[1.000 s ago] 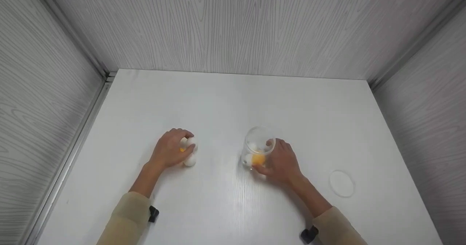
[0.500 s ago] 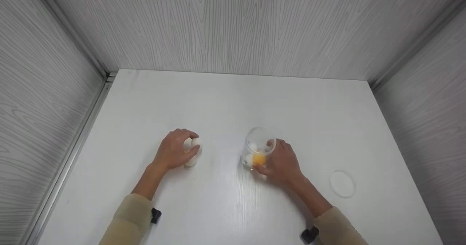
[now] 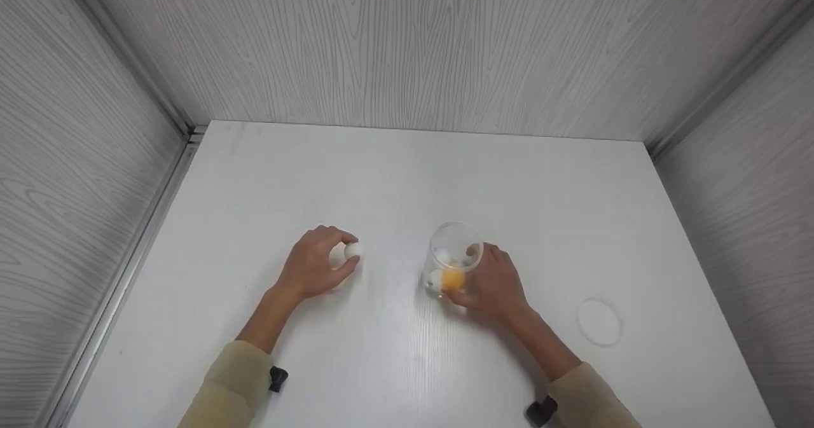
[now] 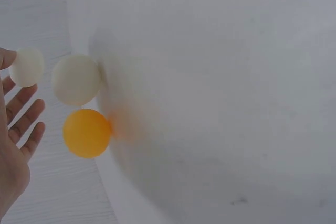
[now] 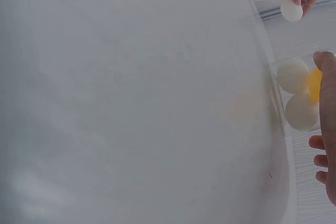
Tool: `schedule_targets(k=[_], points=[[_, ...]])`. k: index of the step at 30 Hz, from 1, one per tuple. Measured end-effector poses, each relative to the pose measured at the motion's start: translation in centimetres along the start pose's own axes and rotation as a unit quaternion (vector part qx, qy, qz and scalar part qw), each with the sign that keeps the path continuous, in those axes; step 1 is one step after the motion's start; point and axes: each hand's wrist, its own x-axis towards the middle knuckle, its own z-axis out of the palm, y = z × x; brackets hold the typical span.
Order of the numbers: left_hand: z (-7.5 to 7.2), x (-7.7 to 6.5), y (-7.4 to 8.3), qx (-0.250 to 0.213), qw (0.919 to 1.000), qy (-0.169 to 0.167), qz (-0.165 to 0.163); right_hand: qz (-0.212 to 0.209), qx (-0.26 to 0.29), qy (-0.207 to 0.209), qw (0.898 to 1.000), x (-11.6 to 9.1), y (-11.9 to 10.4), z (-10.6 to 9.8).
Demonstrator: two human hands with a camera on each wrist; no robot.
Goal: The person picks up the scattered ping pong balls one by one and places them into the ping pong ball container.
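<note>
My left hand [image 3: 316, 261] pinches a white ping-pong ball [image 4: 27, 67] between thumb and fingertips. In the left wrist view the ball appears raised beside another white ball [image 4: 76, 80] and an orange ball [image 4: 86, 133], both resting on the table. The head view shows the orange one hidden behind the left hand. My right hand [image 3: 488, 283] grips the side of a clear, open-topped plastic cup [image 3: 456, 223] standing upright. Inside it are white balls [image 5: 301, 112] and an orange ball [image 3: 453, 279].
A thin, pale ring [image 3: 599, 322] lies flat on the white table [image 3: 394, 364], to the right of the right forearm. Wood-grain panels [image 3: 407, 46] stand along the back and both sides. A black wrist camera [image 3: 278, 378] sits at the left cuff.
The left hand has moved to the right, towards the cup, with the pinched white ball, leaving the other loose balls behind. The right hand and cup have stayed in place.
</note>
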Motion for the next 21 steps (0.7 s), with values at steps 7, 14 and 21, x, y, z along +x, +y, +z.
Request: schedule_targets(k=[7, 14, 21], points=[[0.1, 0.2, 0.6, -0.005, 0.9998, 0.008, 0.018, -0.009, -0.003, 0.016, 1.0, 0.0, 0.1, 0.1], [0.4, 0.8, 1.5, -0.002, 0.9989, 0.008, 0.046, -0.016, -0.007, 0.016, 1.0, -0.1, 0.2, 0.0], [0.7, 1.5, 2.6, -0.002, 0.9975, 0.018, 0.068, -0.026, -0.003, 0.031, 0.999, 0.0, 0.4, 0.1]])
